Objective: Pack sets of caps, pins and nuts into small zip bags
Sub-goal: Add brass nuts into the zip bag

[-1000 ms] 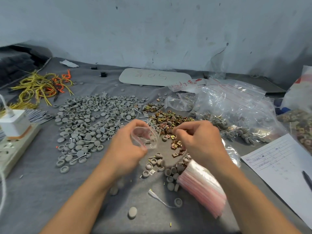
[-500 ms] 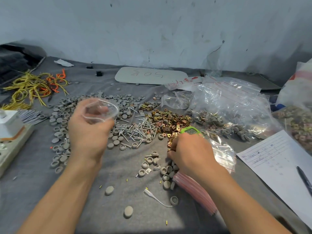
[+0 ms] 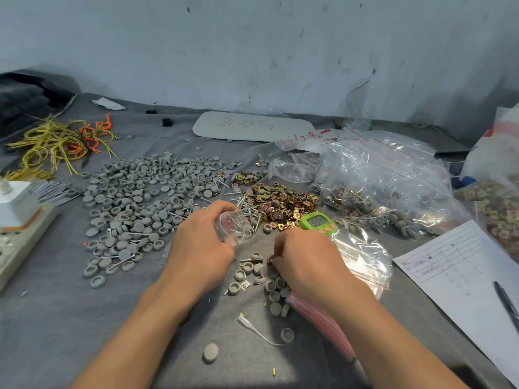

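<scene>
Left hand [image 3: 202,248] sat just left of centre, fingers clamped round a small clear zip bag [image 3: 234,227] with a red seal strip. The bag was off the bench [image 3: 56,318], at 1 o'clock from that hand, over the near edge of the pins [image 3: 248,207]. Pins showed through the plastic; couldn't tell if they were inside or behind it.

Right hand [image 3: 306,259] was at 3 o'clock from the left, close but not touching. Its fingers were curled down onto a small cluster of loose caps [image 3: 252,273] between the two hands. Couldn't tell whether they gripped anything.

Layout from the hands:
- big heap of grey caps [image 3: 140,197] at 10 o'clock
- brass nuts [image 3: 280,202] at 12–1 o'clock, touching the pins
- green timer [image 3: 316,221] just beyond the right hand's knuckles, at 12 from it
- stack of empty bags [image 3: 320,321], pink-edged, under the right wrist, running to 5 o'clock
- large clear sack [image 3: 387,189] holding mixed parts at 2 o'clock
- paper sheet [image 3: 463,276] with a pen [image 3: 508,304] on it at 3–4 o'clock
- power strip [image 3: 16,248] with a white charger [image 3: 16,203] at 9 o'clock
- yellow and orange wires [image 3: 59,141] at 10 o'clock, far edge
- white board [image 3: 252,126] marked with digits at 12, by the wall
</scene>
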